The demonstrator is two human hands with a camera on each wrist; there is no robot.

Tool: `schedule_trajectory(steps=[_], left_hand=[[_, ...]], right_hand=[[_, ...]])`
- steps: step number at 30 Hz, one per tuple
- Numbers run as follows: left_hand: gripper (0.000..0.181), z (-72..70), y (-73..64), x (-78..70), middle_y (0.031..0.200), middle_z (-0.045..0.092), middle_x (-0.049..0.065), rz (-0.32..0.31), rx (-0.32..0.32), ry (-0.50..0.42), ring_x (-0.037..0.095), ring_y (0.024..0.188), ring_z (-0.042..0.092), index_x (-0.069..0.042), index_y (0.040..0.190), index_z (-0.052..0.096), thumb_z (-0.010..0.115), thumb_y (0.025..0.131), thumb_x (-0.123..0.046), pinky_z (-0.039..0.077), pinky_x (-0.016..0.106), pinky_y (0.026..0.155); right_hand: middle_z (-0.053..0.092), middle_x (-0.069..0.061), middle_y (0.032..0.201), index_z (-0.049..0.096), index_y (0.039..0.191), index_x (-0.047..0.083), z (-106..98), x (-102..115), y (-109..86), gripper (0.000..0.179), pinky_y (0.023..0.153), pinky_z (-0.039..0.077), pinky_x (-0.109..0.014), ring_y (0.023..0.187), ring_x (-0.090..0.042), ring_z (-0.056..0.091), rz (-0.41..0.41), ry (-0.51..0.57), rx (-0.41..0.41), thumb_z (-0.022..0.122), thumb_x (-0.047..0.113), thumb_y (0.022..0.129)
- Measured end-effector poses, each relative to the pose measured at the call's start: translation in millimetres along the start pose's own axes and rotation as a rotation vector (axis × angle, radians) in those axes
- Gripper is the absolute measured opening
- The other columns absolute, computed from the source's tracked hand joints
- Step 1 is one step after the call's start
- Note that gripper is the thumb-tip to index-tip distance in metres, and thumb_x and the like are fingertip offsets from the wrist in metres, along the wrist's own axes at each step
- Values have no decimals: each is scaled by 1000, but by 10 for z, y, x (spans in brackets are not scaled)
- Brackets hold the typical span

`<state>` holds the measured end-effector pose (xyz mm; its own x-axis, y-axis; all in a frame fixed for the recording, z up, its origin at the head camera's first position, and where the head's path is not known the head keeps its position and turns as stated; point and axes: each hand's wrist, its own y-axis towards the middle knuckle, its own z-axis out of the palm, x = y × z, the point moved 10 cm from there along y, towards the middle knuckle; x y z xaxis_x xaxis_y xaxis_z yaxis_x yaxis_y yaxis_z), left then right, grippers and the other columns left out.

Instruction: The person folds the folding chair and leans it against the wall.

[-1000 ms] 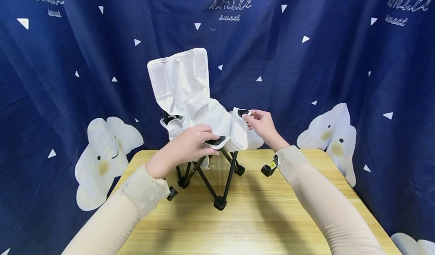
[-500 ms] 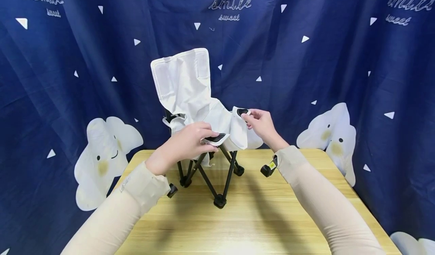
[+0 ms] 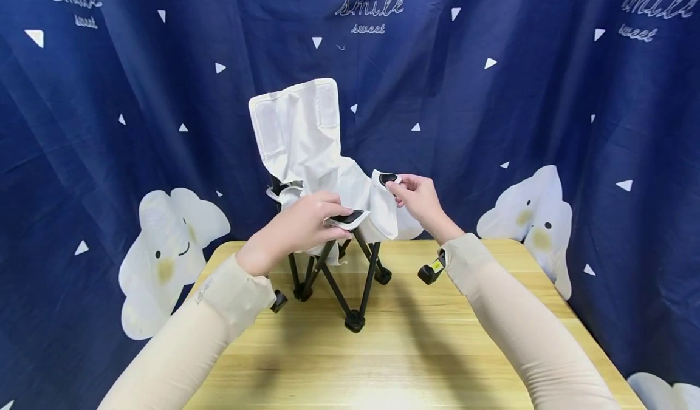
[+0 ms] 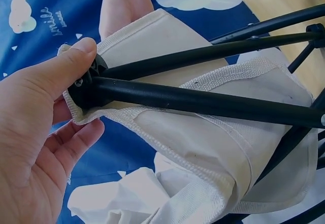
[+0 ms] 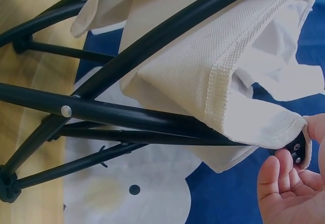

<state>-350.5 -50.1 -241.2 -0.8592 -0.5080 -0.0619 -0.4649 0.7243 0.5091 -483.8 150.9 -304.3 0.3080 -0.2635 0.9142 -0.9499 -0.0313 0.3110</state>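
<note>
A small white folding chair (image 3: 303,133) with crossed black legs (image 3: 367,282) stands on the table, partly unfolded, its fabric seat creased. My left hand (image 3: 306,223) pinches one front seat corner, thumb on the black patch (image 3: 350,217) and fingers beneath. In the left wrist view, that left hand (image 4: 48,117) holds the fabric edge around a black joint (image 4: 89,84) where two tubes meet. At the other front corner, my right hand (image 3: 420,200) pinches the fabric by its black patch (image 3: 388,179). The right wrist view shows the right hand (image 5: 294,183) at a riveted black corner piece (image 5: 296,150).
The wooden table (image 3: 415,355) lies under the chair's feet. Behind it hangs a dark blue curtain (image 3: 437,94) with white clouds and triangles. A black wrist camera (image 3: 432,270) sticks out below the right cuff, and another (image 3: 279,301) by the left cuff.
The chair back has shifted slightly to the right, and the left hand has risen a little with its corner. Both hands keep their grip; the right hand has hardly moved.
</note>
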Motion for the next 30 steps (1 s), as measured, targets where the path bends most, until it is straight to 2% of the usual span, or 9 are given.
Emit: schedule_trajectory(steps=[5,13,20,30], left_hand=[[39,-13,36,0,91,70,4,7,0,17,18,80,62,0,117,82,92,87,-23,57,34,76],[42,-18,101,20,91,71,7,10,26,54,21,81,63,1,117,82,93,85,-25,57,37,77],[37,-7,157,54,92,71,7,16,55,81,22,83,65,0,116,82,91,88,-23,57,40,81],[37,-21,227,84,96,73,8,-19,83,127,24,88,67,-2,118,82,89,91,-26,58,42,84]], right_hand=[[68,8,77,75,121,-6,5,22,-1,31,65,59,-18,68,-7,63,-3,3,-1,74,19,103],[68,9,74,74,116,-8,32,79,-11,30,63,57,-16,66,-7,63,-20,19,1,74,18,103],[67,9,73,75,115,-8,44,128,-35,27,63,57,-16,65,-6,61,-28,13,-1,74,17,103],[67,9,73,75,113,-7,59,163,-27,28,68,62,-25,70,-17,67,-36,14,9,75,19,103]])
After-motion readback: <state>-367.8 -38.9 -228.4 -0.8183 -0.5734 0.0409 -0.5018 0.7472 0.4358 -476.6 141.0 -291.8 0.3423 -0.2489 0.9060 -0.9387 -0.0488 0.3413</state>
